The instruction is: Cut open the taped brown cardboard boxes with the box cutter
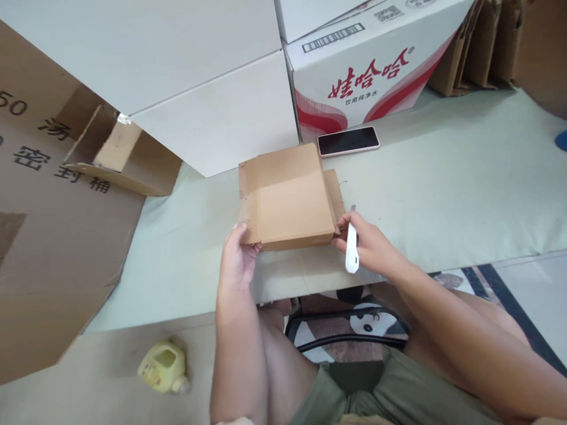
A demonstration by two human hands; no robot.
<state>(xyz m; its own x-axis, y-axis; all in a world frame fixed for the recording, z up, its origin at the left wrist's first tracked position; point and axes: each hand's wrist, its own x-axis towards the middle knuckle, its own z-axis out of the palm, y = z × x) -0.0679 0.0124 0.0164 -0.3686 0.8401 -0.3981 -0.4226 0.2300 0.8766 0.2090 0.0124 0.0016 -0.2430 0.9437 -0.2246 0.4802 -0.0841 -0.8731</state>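
A flat brown cardboard mailer box (287, 198) lies on the pale green table (443, 189) in front of me. My left hand (237, 257) grips its near left corner, fingers curled around the edge. My right hand (370, 245) is closed on a white utility knife (351, 248), blade end pointing away from me, and its fingertips touch the box's near right corner.
A phone (348, 140) lies face up behind the box. Behind it stand a white box (186, 77) and a red-and-white printed carton (372, 65). Large brown cardboard (57, 195) leans at the left. A yellow jug (163, 366) lies on the floor.
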